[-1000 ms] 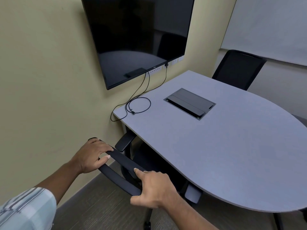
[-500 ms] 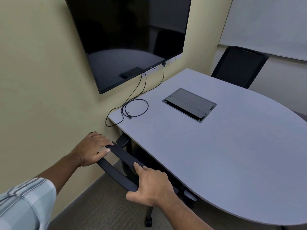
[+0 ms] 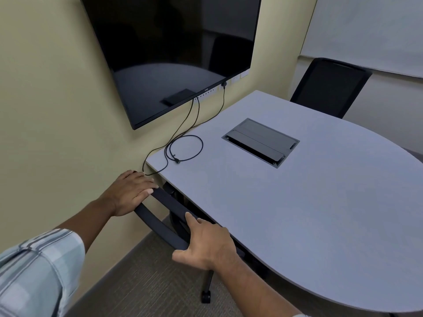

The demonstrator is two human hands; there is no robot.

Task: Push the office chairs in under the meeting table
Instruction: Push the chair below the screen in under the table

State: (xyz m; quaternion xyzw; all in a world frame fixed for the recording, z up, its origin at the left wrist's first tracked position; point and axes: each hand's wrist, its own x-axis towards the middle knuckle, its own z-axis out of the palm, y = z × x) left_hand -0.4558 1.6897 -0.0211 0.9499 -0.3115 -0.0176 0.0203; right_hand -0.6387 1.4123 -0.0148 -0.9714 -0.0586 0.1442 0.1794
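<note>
A black office chair (image 3: pixel 168 210) stands at the near left edge of the grey meeting table (image 3: pixel 320 213). Only the top of its backrest, one leg and a caster show; the seat is hidden under the tabletop. My left hand (image 3: pixel 130 193) grips the backrest's left end. My right hand (image 3: pixel 206 243) grips its right end, close against the table edge. A second black chair (image 3: pixel 329 88) stands at the table's far side, its backrest against the edge.
A large dark wall screen (image 3: pixel 174 53) hangs on the yellow wall at left. Black cables (image 3: pixel 183 145) run from it onto the table corner. A closed cable box (image 3: pixel 261 141) is set into the tabletop. Brown carpet (image 3: pixel 142 282) lies below.
The chair has rolled further in under the table with both hands on its backrest; its seat and armrest are now hidden. The view has shifted right.
</note>
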